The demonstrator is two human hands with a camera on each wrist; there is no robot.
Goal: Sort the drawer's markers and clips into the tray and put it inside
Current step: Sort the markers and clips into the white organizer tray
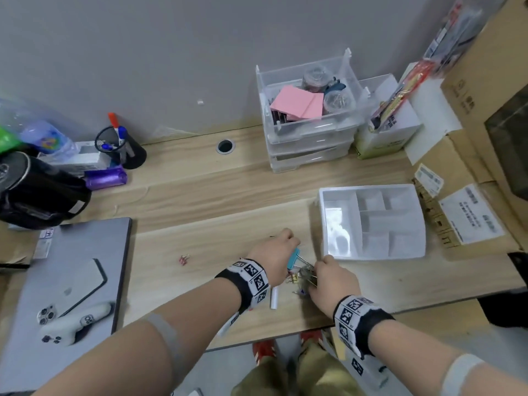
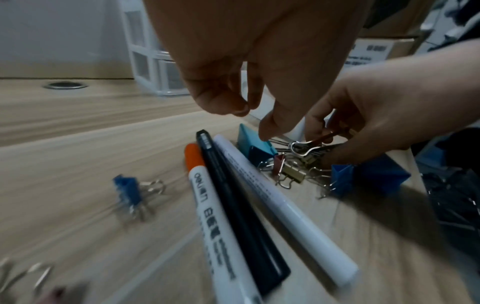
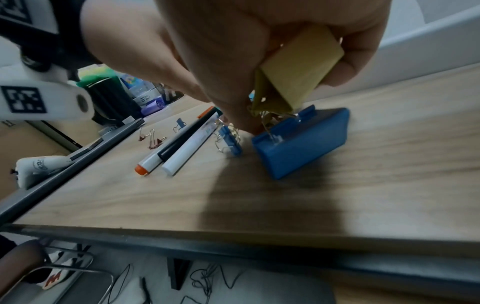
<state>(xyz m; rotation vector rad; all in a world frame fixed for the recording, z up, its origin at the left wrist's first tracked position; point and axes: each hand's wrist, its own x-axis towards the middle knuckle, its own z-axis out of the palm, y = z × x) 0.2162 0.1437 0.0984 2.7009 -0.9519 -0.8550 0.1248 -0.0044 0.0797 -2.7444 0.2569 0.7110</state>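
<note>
A heap of binder clips [image 1: 301, 274] lies on the wooden table, with both hands over it. My right hand [image 1: 323, 270] grips a yellow binder clip [image 3: 298, 76] and pinches wire handles [image 2: 306, 144] in the heap. My left hand [image 1: 288, 238] hovers with its fingers curled down, and one fingertip touches a teal clip [image 2: 253, 142]. Whether it grips that clip is unclear. A large blue clip [image 3: 303, 142] sits under the right hand. An orange-capped marker [image 2: 207, 205], a black pen [image 2: 233, 195] and a white marker [image 2: 272, 195] lie side by side. The white divided tray [image 1: 343, 224] stands empty to the right.
A clear drawer unit [image 1: 308, 155] stands at the back, its top drawer holding pink notes and jars. Stray small clips [image 1: 184, 258] lie to the left. A laptop [image 1: 28, 367] carrying a phone fills the near left. A pen cup [image 1: 137, 152] and cardboard boxes [image 1: 471, 81] flank the table.
</note>
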